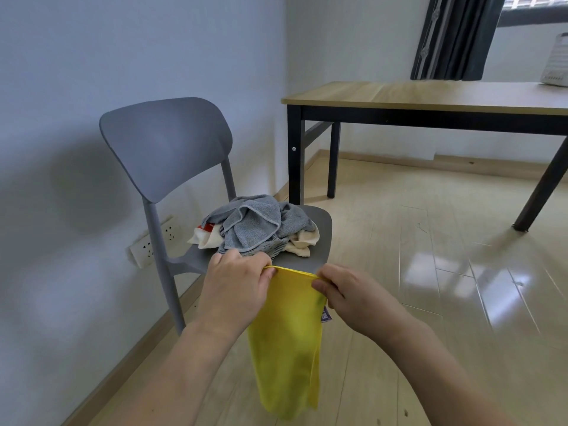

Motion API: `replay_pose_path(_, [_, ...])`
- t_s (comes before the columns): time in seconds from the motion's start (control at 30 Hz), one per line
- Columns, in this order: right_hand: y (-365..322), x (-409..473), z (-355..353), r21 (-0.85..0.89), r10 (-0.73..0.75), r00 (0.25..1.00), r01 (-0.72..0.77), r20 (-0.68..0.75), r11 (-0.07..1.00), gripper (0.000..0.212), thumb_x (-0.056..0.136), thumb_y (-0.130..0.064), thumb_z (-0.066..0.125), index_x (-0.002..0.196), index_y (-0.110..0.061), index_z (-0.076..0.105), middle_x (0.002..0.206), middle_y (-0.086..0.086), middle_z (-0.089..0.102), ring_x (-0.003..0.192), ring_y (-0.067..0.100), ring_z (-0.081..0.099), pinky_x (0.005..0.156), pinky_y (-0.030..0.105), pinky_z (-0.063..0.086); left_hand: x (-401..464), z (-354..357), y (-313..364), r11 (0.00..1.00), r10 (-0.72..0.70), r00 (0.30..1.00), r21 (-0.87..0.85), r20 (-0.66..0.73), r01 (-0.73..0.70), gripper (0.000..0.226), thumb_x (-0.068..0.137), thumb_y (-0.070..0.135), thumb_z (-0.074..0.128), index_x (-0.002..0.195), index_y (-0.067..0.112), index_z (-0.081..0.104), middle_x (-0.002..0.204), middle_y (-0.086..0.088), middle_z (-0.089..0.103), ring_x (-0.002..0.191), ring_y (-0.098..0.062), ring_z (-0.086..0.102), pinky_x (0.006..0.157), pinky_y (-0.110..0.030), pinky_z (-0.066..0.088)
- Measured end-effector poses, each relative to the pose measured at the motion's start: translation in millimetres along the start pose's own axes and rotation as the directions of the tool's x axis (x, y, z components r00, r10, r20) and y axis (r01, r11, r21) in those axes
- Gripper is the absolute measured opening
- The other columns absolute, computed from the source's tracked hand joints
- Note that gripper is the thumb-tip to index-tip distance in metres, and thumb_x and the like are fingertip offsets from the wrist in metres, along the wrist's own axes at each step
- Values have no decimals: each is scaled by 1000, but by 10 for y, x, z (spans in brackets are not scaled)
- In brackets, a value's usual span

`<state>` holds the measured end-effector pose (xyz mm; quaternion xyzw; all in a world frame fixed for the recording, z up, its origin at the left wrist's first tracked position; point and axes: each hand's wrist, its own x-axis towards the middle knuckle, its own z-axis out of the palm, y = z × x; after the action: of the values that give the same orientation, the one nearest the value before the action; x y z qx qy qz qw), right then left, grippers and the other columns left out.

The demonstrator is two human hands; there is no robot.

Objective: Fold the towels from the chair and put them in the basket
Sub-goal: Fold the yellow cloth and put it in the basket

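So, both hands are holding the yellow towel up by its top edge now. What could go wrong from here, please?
1. The left hand and right hand only pinch the top edge of the yellow towel; it might slip, and its lower end hangs close to the floor.
2. The crumpled grey towel lies near the front edge of the chair; a bump might knock it off.
3. No basket is in view.

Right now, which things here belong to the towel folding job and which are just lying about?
Part of the job:
yellow towel, pinched by left hand and right hand
grey towel
cream towel
grey chair

Just lying about:
wooden table
curtain
wall sockets
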<state>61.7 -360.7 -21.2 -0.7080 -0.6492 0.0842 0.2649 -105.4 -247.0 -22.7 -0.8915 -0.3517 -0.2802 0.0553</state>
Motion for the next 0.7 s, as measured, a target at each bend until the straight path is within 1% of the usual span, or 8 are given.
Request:
replay_pose_path(0.1, [3,-8,-27,31,-28,999,30,-42,999,24,98,-27,45,78,-16,51,74,-1,52,69,18,51,65,31,39,-14,-29,26,999,-15,1000,-34,-18,15,10,76,23,77,76,24,67,56,5,56,63,-23,54,63,-35,41])
replay_pose_path(0.2, [24,-28,-54,73,-19,996,25,-88,997,21,96,-27,51,77,-19,54,72,-6,52,68,15,55,64,30,43,-24,-46,35,994,-28,999,-108,-44,23,7,81,17,71,83,21,65,71,3,59,73,-23,53,67,-34,39])
replay_pose_path(0.33, [59,-55,-140,116,-27,977,52,-211,992,13,90,-22,62,77,-18,62,66,-14,52,64,3,53,57,14,38,-12,-113,53,986,-45,996,-164,-71,33,10,81,9,66,86,15,60,89,0,41,82,-18,43,71,-26,38])
replay_pose_path(0.4, [37,-68,-187,135,-41,963,79,-267,988,12,90,-19,62,78,-17,61,68,-14,52,64,1,52,56,12,37,8,-165,76,988,-58,996,-150,-62,48,15,78,3,64,84,15,57,92,-1,40,85,-19,40,75,-29,40])
replay_pose_path(0.47, [-20,-58,-231,176,-61,945,123,-322,977,11,91,-16,59,81,-16,60,72,-7,55,64,7,54,56,20,43,63,-245,93,990,-69,996,-130,-59,60,18,76,1,62,80,17,53,96,-1,39,87,-21,37,79,-35,42])
replay_pose_path(0.53, [-97,-15,-317,258,-21,924,129,-382,957,11,93,-12,57,83,-17,59,72,-2,56,63,16,57,57,32,50,182,-354,84,988,-89,995,-126,-41,83,18,79,8,61,73,18,46,100,0,36,91,-23,32,79,-33,36])
replay_pose_path(0.6, [-166,64,-447,350,41,910,116,-413,930,16,95,-12,54,83,-23,57,68,3,57,61,20,59,56,33,54,360,-471,43,987,-78,997,-138,16,79,26,82,16,59,65,20,39,97,3,38,91,-22,33,77,-29,32])
replay_pose_path(0.7, [-247,273,-690,402,87,907,95,-412,911,18,96,-17,50,84,-29,56,73,4,58,66,19,60,54,25,54,737,-660,-24,937,-91,978,-316,189,149,29,83,14,58,64,17,37,68,1,42,66,-18,39,58,-30,31])
